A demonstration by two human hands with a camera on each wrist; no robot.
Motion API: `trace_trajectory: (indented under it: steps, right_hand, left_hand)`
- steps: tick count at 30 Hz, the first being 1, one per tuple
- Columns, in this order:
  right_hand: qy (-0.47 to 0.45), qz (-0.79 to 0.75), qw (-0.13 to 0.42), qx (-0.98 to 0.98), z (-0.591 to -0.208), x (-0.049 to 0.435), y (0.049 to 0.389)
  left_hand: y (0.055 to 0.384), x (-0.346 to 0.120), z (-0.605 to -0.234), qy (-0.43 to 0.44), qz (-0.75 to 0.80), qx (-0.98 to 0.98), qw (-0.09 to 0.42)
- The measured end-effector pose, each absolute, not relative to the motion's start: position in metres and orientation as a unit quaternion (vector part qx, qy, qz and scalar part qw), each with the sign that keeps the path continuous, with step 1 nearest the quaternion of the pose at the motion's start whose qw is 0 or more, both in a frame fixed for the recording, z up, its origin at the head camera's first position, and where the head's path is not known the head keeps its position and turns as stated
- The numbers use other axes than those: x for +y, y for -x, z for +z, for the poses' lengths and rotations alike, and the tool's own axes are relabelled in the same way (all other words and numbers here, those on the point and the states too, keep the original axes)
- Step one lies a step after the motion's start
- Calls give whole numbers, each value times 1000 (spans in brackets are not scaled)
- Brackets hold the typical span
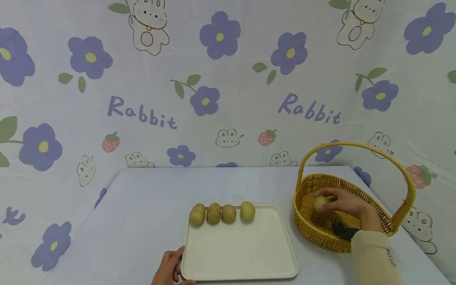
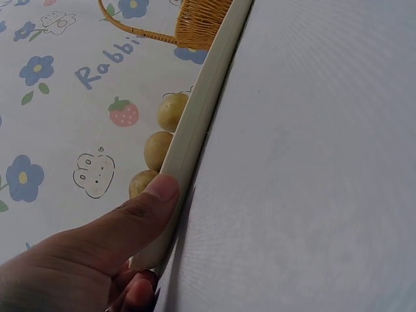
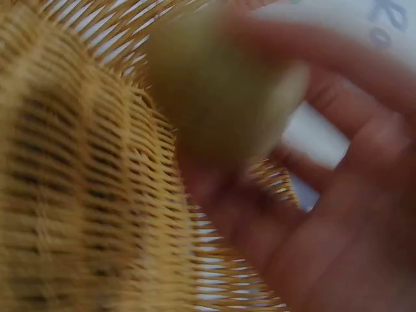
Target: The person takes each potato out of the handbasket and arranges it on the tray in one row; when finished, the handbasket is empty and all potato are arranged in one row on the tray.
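My right hand [image 1: 344,202] grips a yellowish-green potato [image 1: 320,204] inside the wicker basket [image 1: 322,239]. In the right wrist view this potato [image 3: 214,91] is blurred, with fingers curled round it near the woven wall. At the front left corner of a cream tray [image 1: 235,253], my left hand [image 1: 169,269] holds the edge. The left wrist view has its thumb [image 2: 162,188] on the rim and the other fingers curled below. Several potatoes [image 1: 213,213] stand in a row along the tray's far edge, the rightmost one [image 1: 247,211] yellower and slightly apart.
The basket's tall arched handle [image 1: 356,145] rises over the right forearm. A white table [image 1: 142,221] carries tray and basket, with the basket to the tray's right. Behind the table hangs a cloth [image 1: 242,83] printed with flowers and rabbits.
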State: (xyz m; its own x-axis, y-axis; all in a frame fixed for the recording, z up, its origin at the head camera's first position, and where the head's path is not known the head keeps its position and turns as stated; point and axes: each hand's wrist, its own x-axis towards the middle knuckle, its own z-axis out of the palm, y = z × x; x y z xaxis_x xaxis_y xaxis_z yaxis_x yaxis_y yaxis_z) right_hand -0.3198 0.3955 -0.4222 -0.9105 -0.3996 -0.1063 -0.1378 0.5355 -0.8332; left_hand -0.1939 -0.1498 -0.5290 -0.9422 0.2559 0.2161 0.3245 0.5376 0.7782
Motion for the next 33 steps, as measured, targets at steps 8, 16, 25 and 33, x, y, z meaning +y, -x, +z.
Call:
trace_trajectory:
  steps: [8,16,25,33]
  right_hand:
    - [277,-463,78,839,-380,345,314]
    - [229,-493,37,839,-404,269,307]
    - [229,-406,-50,883,-458,233,316]
    - [227,-330,-78,913,-475,229,321]
  left_hand:
    - [197,-151,-522,133,-454,-881,-7]
    - [200,-149,-520,117,-448,-886,-29]
    - [199,-146,-518,129,-452,-882,-24]
    - [198,-145,-522,142,-441,-886,-10]
